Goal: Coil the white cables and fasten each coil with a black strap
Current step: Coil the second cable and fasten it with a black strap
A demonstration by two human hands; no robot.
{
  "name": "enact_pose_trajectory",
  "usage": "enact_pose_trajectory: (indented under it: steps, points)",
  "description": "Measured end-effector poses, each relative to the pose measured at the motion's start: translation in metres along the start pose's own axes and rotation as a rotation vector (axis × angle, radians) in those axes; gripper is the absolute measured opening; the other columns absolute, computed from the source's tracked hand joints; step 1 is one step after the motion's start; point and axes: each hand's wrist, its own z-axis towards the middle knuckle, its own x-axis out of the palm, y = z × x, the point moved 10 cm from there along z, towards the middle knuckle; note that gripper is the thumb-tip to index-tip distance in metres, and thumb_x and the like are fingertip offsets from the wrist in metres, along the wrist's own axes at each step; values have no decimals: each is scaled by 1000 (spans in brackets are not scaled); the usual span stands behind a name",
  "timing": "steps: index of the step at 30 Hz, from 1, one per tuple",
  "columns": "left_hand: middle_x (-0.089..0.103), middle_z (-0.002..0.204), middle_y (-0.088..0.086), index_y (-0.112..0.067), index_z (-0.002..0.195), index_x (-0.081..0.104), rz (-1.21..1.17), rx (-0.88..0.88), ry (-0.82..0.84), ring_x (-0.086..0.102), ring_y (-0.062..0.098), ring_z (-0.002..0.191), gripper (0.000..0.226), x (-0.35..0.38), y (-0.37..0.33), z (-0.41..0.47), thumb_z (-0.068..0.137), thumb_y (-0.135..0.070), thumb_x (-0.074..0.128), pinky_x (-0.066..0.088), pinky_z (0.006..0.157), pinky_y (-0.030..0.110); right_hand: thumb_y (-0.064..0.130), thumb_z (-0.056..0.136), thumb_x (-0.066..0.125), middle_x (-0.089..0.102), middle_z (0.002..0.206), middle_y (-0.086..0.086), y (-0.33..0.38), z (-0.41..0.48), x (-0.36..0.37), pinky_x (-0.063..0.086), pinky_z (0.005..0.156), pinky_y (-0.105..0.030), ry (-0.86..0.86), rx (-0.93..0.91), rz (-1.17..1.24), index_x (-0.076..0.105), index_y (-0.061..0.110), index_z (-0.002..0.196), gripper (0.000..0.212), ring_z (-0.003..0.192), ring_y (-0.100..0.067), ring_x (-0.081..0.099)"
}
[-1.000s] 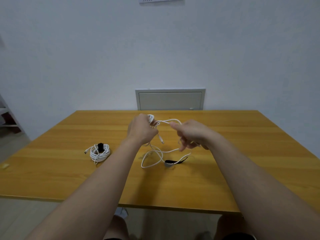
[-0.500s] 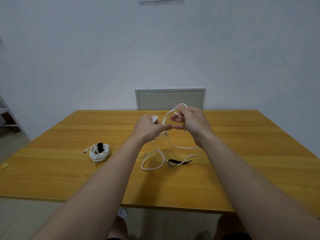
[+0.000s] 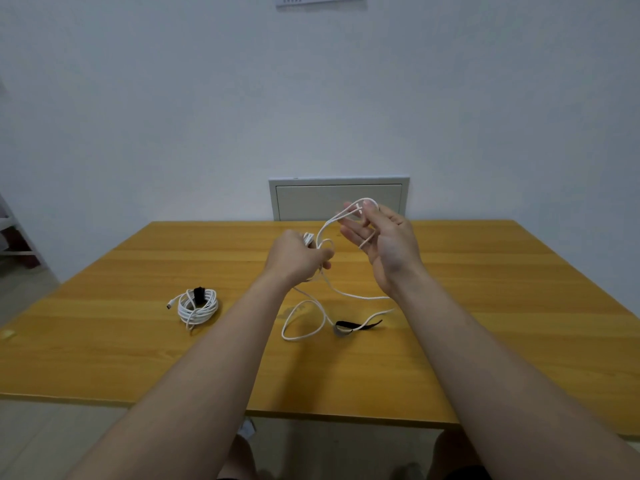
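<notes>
Table [image 3: 104, 358] (wooden, by white wall [image 3: 173, 116]) bears apparently strapped coil [image 3: 197, 304].

left hand [image 3: 298, 259] grips white cable [image 3: 363, 297] | right hand [image 3: 388, 244] pinches its raised strand | black strap [image 3: 356, 326] on table [image 3: 485, 306]

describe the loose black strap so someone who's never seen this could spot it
On the wooden table, near its middle, a slack loop of white cable lies on the wood. The loose black strap lies just right of that loop. Unlike the strap wrapped round the finished coil at the left, it fastens nothing.
</notes>
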Motion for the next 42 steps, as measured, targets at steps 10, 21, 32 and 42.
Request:
enact_pose_trajectory:
  steps: [10, 21, 32, 42]
  points:
    - [73, 68, -1, -18, 79, 78, -90, 12, -16, 58, 12, 51, 21, 2, 1, 6, 82, -38, 84, 44, 55, 26, 24, 103, 57, 74, 90, 14, 1, 7, -15, 46, 71, -26, -136, -86, -425, 74, 25, 106, 18, 99, -18, 73]
    - [78, 96, -5, -20, 90, 81, -334, 63, -124, 56, 8, 54, 15, -24, -3, 6, 75, -19, 81, 48, 61, 26, 18, 89, 52, 72, 105, -14, -32, 14, -112, 46, 64, -31, -470, 312, -706, 37, -1, 147, 64, 90, -28, 70]
    - [79, 94, 0, -11, 114, 74, -321, 299, 55, 72, 9, 86, 29, -17, -48, -7, 87, -4, 70, 48, 69, 26, 1, 79, 59, 73, 113, 1, -12, 11, -62, 52, 97, -33, -77, -7, -1138, 71, 20, 119, 45, 110, -17, 66]
    - [63, 78, 1, -12, 126, 72, -408, 508, 3, 50, 18, 67, 39, -45, -81, -22, 88, -2, 71, 43, 65, 29, 15, 93, 72, 69, 109, 8, -63, 0, -5, 54, 88, -36, 477, 76, -1171, 63, 25, 126, 35, 97, -12, 68]
